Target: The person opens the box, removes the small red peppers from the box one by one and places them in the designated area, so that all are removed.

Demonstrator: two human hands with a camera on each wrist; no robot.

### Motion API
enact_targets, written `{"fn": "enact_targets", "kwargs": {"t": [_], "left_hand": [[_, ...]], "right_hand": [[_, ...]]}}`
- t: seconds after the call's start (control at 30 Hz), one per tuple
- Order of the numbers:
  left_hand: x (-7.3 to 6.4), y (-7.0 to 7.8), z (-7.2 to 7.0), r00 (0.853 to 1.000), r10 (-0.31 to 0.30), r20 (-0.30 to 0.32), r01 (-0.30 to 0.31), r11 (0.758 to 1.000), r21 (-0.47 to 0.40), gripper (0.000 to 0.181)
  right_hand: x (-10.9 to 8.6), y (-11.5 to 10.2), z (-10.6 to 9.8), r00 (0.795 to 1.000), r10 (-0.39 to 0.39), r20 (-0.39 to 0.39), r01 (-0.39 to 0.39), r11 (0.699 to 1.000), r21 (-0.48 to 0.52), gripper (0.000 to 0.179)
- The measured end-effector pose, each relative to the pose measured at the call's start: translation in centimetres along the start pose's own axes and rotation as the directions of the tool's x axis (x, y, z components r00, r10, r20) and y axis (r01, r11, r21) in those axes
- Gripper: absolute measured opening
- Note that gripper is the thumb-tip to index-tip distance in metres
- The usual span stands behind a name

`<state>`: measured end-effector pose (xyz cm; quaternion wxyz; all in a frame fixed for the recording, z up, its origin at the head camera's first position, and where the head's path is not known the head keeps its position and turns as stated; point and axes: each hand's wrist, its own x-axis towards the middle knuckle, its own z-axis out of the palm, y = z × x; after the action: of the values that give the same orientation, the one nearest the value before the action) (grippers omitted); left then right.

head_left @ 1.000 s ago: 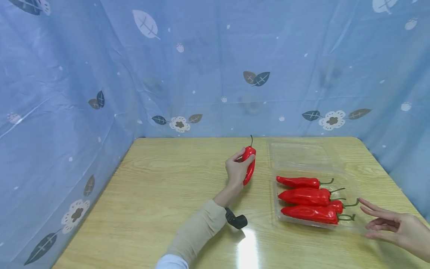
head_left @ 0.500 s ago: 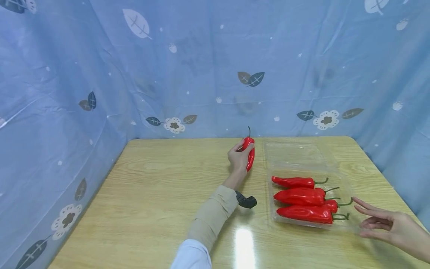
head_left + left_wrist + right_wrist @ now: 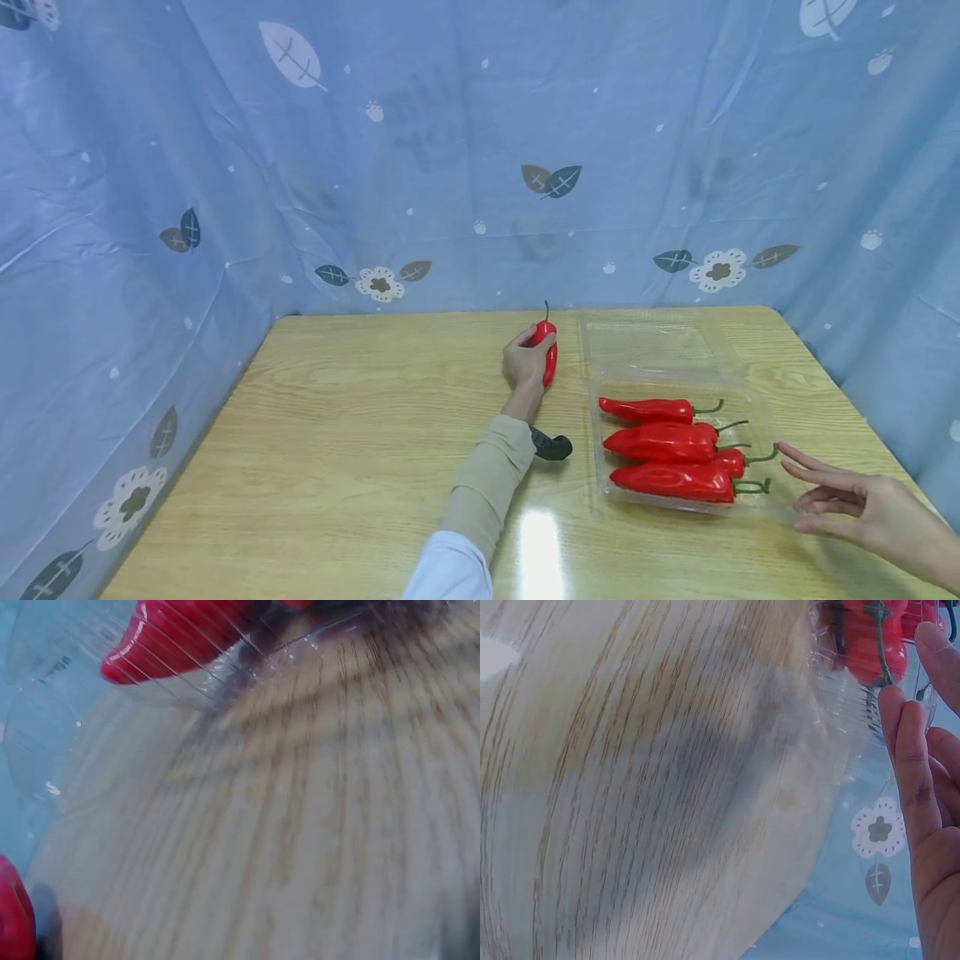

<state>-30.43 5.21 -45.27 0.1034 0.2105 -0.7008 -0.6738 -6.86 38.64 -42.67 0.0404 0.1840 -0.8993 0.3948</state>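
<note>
My left hand (image 3: pixel 525 360) grips a red chili pepper (image 3: pixel 551 367) near the back of the wooden table, with its green stem pointing away from me. In the left wrist view, part of a red pepper (image 3: pixel 13 915) shows at the lower left edge. To the right stands an open clear plastic clamshell box (image 3: pixel 600 471) with several red peppers (image 3: pixel 660 442) lying sideways in it, stems to the right. My right hand (image 3: pixel 862 504) is at the box's right side with fingers mostly extended, fingertips close to the stems. Whether they touch the box wall is unclear.
The box's clear lid (image 3: pixel 652 343) lies folded back toward the far edge of the wooden table (image 3: pixel 360 442). Blue patterned curtains (image 3: pixel 450 167) hang behind the table and at both sides. A black device (image 3: pixel 551 446) sits at my left wrist.
My left hand has carried the pepper farther toward the back of the table, rising and then dipping slightly. The head view has shifted a little. My right hand stays beside the box.
</note>
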Motion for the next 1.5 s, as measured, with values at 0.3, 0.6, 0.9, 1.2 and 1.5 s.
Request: {"fn": "enact_targets", "kwargs": {"t": [0.3,0.6,0.9,1.2,1.5], "left_hand": [[0.0,-0.7,0.5,0.994,0.105,-0.029,-0.105,0.994,0.019,0.037],[-0.3,-0.6,0.6,0.975,0.218,-0.029,-0.219,0.976,-0.013,0.036],[-0.7,-0.6,0.4,0.962,0.272,-0.034,-0.271,0.961,0.047,0.034],[-0.5,-0.1,0.3,0.969,0.246,0.008,-0.246,0.969,0.028,0.038],[0.4,0.4,-1.0,0.990,0.134,0.046,-0.132,0.990,-0.048,0.034]], "right_hand": [[0.0,-0.4,0.0,1.000,-0.021,-0.019,0.021,0.999,0.031,0.085],[0.0,-0.6,0.0,0.999,-0.037,-0.021,0.038,0.997,0.064,0.082],[0.0,-0.8,0.3,0.997,-0.075,-0.026,0.076,0.996,0.055,0.084],[-0.2,-0.8,0.1,0.997,-0.068,-0.021,0.070,0.995,0.076,0.085],[0.0,-0.3,-0.3,0.994,-0.109,0.027,0.104,0.985,0.138,0.087]]}}
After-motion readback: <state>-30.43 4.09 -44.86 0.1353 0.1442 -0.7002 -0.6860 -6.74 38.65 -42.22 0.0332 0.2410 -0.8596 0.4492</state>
